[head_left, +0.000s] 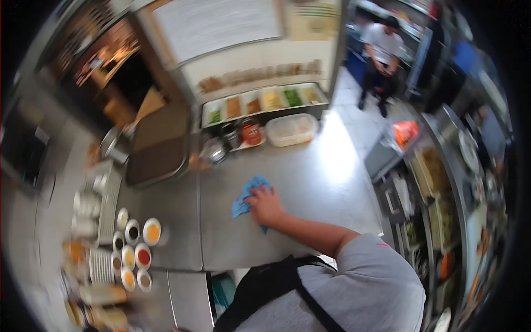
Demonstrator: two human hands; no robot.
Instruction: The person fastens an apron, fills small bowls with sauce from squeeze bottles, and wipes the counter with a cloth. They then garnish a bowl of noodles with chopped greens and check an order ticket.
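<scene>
My right hand [266, 206] presses a crumpled blue cloth [241, 205] against the steel worktop [310, 188], its fingers bent over the cloth. The cloth sticks out to the left of and above the fingers. My right arm in a grey sleeve reaches in from the lower right. My left hand is out of view. Beyond the cloth, at the back of the worktop, stand a lidded clear plastic container [291, 130] and a jar with a red label [251, 133].
Sauce cups [143, 258] and bottles stand at the left. A brown tray [157, 141] lies behind them. Topping bins [271, 101] line the back wall. A shelf rack [428, 171] stands at the right. A person in a white shirt [381, 44] sits at the far right.
</scene>
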